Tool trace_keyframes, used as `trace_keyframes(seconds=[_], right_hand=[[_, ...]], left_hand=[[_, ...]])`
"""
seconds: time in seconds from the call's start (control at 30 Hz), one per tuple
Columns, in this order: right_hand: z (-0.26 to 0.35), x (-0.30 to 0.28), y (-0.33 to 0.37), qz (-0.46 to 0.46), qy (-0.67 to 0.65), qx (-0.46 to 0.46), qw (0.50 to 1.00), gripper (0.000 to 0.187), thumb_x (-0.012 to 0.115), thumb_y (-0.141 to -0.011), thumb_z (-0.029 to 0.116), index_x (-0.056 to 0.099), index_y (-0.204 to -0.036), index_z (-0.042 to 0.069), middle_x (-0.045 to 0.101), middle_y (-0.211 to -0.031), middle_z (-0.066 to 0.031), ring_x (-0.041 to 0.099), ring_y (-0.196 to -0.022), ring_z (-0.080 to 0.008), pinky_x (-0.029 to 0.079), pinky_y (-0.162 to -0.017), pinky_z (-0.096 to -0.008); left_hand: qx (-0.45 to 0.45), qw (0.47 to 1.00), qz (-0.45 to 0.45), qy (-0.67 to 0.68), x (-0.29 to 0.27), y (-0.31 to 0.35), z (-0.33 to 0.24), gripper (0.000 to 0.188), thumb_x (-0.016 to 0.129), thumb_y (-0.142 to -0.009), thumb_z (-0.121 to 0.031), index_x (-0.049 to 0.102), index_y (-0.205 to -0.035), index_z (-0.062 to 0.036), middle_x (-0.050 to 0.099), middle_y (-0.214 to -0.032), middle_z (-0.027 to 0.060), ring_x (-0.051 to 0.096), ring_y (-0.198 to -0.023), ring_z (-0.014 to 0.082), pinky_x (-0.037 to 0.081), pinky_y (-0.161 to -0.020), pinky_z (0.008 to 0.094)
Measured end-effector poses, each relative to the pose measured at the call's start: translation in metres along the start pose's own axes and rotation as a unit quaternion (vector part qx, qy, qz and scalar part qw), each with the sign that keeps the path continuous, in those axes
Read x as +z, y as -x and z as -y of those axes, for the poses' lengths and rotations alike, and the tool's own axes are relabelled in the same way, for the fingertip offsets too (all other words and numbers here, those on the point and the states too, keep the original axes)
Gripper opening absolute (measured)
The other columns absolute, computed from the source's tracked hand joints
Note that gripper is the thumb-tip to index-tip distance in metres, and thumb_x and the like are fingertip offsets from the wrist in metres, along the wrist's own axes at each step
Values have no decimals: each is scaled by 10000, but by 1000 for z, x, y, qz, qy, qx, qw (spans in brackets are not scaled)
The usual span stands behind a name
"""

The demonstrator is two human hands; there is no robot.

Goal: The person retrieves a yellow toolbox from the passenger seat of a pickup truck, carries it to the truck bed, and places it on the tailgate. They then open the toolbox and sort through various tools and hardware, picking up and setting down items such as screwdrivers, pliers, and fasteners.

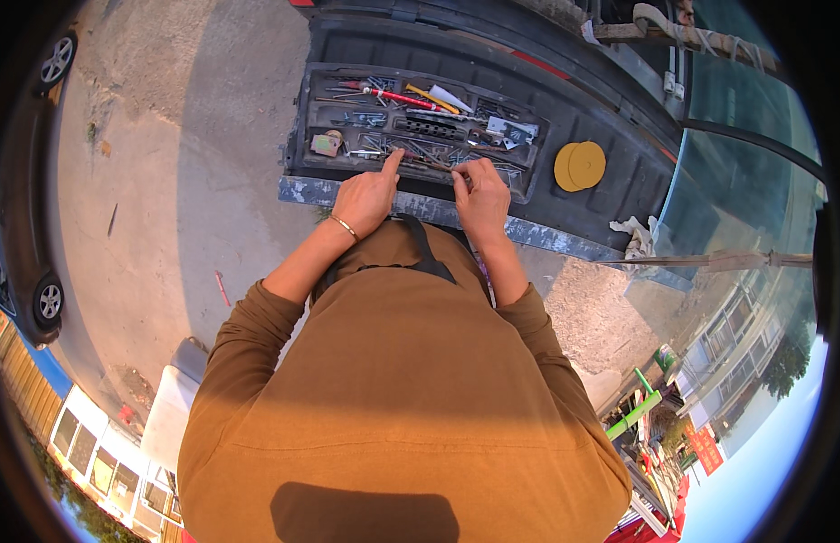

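A dark tool tray (539, 136) lies in front of me, its compartments full of loose screws, bits and small metal parts. My left hand (366, 195) is over its near edge, index finger stretched out onto the metal pieces, the other fingers bent and partly hidden. To the right, my right hand (483, 195) is closed in a pinch at the near compartment. Whatever lies between its fingertips is too small to name. Thin rods (426, 161) lie in the tray between the two hands. Farther back are a red-handled tool (406, 100) and a yellow-handled one (432, 98).
The tray rests on a black ribbed truck bed (610, 104) with a worn metal edge (564, 237). Two yellow discs (580, 166) overlap right of the tray. A white rag (635, 237) and a strap (709, 261) are at the right. A dark car (26, 199) stands far left.
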State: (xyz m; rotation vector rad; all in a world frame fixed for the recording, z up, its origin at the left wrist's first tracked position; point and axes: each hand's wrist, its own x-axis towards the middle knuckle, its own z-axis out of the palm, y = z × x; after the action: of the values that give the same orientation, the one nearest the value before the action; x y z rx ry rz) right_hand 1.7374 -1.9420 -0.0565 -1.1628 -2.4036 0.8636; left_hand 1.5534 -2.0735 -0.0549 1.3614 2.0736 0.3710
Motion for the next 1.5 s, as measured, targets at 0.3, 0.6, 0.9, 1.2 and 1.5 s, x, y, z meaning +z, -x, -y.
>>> trace_keyframes(seconds=[0.3,0.6,0.9,1.2,1.5], right_hand=[[8,14,-6,38,-103,72,991,74,763,-892,82,708,-906,34,652,-826,-114,675,-727,-302,512,-656,-416],[6,19,-11,-5,-82,11,997,61,753,-882,43,706,-920,35,656,-862,-114,672,-757,-321,527,-683,-423],[-8,0,-7,-48,-8,10,999,66,747,-877,24,688,-903,37,644,-874,-120,667,-782,-347,531,-685,-433],[-1,5,-10,-11,-113,59,992,54,753,-901,46,707,-901,19,648,-825,-102,649,-671,-253,505,-625,-374],[-13,-5,-5,0,-115,71,991,58,750,-906,55,714,-902,10,647,-819,-90,645,-664,-215,506,-628,-350]], left_hand=[[-11,1000,7,-8,2,2,2,520,541,-1051,-201,452,-1541,-51,727,-773,192,699,-708,424,534,-647,558],[-55,998,-9,-2,7,2,2,572,541,-1059,-207,390,-1582,-33,704,-766,241,682,-709,462,523,-657,574],[-75,993,-79,56,0,-6,19,465,566,-1056,-188,506,-1474,6,683,-720,220,656,-650,399,515,-623,493],[-67,869,-54,487,13,-39,29,241,611,-1043,-182,711,-1165,0,692,-811,70,587,-665,139,479,-615,346],[57,984,-166,19,27,-51,1,152,701,-947,-194,795,-1054,-140,773,-922,103,739,-840,339,589,-714,451]])
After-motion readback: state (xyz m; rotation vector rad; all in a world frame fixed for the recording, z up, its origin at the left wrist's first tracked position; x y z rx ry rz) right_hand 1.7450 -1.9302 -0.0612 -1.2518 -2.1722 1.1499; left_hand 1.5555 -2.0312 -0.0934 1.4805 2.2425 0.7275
